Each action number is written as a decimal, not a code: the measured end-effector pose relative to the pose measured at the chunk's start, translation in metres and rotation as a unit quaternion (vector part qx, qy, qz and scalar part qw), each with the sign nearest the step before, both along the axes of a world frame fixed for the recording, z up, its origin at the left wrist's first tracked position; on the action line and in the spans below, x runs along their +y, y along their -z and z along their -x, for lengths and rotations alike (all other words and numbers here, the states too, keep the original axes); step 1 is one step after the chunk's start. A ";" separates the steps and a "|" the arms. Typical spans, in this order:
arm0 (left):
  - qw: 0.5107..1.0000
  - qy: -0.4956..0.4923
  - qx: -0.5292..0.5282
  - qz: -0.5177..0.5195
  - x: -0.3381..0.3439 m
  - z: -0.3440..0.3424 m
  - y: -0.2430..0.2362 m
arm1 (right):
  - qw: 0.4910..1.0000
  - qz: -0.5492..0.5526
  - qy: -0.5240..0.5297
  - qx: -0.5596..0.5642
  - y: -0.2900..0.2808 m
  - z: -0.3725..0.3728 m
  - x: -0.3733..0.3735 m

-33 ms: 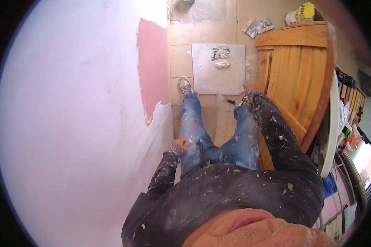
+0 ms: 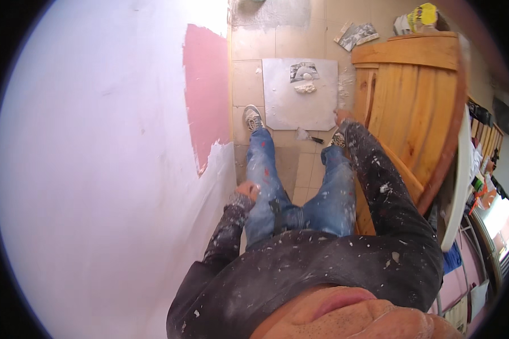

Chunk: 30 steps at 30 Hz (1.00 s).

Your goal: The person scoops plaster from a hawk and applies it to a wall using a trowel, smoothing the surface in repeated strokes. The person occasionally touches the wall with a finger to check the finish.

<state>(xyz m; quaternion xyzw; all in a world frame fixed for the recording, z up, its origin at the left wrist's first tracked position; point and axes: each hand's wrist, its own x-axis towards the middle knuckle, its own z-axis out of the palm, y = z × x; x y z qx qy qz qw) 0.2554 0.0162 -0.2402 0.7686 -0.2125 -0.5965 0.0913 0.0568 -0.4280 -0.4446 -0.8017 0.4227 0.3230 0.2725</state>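
My left hand (image 2: 247,190) hangs beside my left thigh, close to the wall (image 2: 113,169). Its fingers are curled in, and I see no tool in it. Reaching forward, my right hand (image 2: 343,116) is between the pale square board (image 2: 300,114) and a wooden panel piece of furniture (image 2: 410,107); it is too small and blurred to read its fingers. On the board lies a metal trowel (image 2: 297,70) with a white lump of plaster or putty (image 2: 305,88) beside it. A putty knife with a black handle (image 2: 303,134) rests on the tiles between my shoes.
A pink patch (image 2: 206,93) shows on the white-coated wall at my left. Farther ahead lie a smeared flat piece (image 2: 356,36) and a yellow-and-white bag (image 2: 423,18). The wooden furniture bounds my right side, with a white rounded edge (image 2: 453,220) and mixed clutter beyond.
My right hand has moved slightly forward, and more of it shows past the sleeve. My left hand has shifted slightly forward beside the thigh. The board and tools stay put.
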 end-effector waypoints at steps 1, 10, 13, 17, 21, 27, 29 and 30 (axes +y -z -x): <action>0.990 -0.042 -0.130 0.023 -0.022 -0.004 0.026 | 1.000 0.003 -0.004 -0.019 0.001 -0.043 -0.014; 0.997 -0.023 0.028 0.068 -0.215 -0.013 0.254 | 0.979 0.086 -0.135 -0.125 0.188 -0.171 -0.093; 0.994 -0.058 0.079 0.045 -0.217 0.006 0.281 | 0.970 0.117 -0.174 -0.124 0.241 -0.194 -0.099; 0.992 0.051 0.104 0.051 -0.216 0.027 0.308 | 0.942 0.182 -0.245 -0.139 0.300 -0.204 -0.112; 0.983 -0.040 0.156 0.090 -0.235 0.008 0.292 | 0.932 0.219 -0.275 -0.089 0.332 -0.213 -0.113; 0.987 -0.074 0.125 0.070 -0.234 -0.008 0.300 | 0.946 0.161 -0.271 -0.081 0.339 -0.222 -0.112; 0.984 -0.088 0.128 0.085 -0.233 -0.008 0.304 | 0.948 0.145 -0.263 -0.111 0.335 -0.224 -0.116; 0.983 -0.089 0.133 0.089 -0.234 -0.008 0.306 | 0.949 0.138 -0.247 -0.136 0.335 -0.221 -0.120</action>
